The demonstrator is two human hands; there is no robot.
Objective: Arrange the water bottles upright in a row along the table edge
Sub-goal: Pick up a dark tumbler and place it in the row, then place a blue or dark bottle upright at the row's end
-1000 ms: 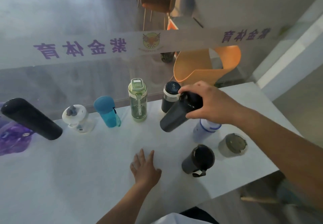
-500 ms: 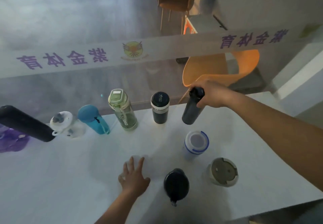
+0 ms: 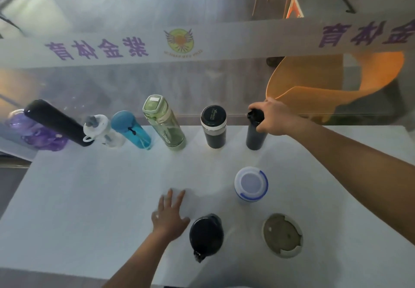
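The right hand (image 3: 275, 117) wraps the cap end of the black bottle (image 3: 255, 133), which stands at the row's right end on the worktop (image 3: 101, 198). Let go carelessly, it could tip into the banded flask (image 3: 213, 127). The left hand (image 3: 169, 214) lies spread flat, holding nothing. The green bottle (image 3: 165, 123) looks empty; three bottles near the front remain unplaced.

Illumination dim, cool and diffuse. Brightest patch at 10 o'clock beyond the hazy frosted glass partition (image 3: 112, 13), which washes out the background. The white matte table (image 3: 89, 198) carries only faint, soft shadows. Wide-angle distortion splays upright items outward toward 9 o'clock. Fine detail soft throughout; edges mildly blurred.
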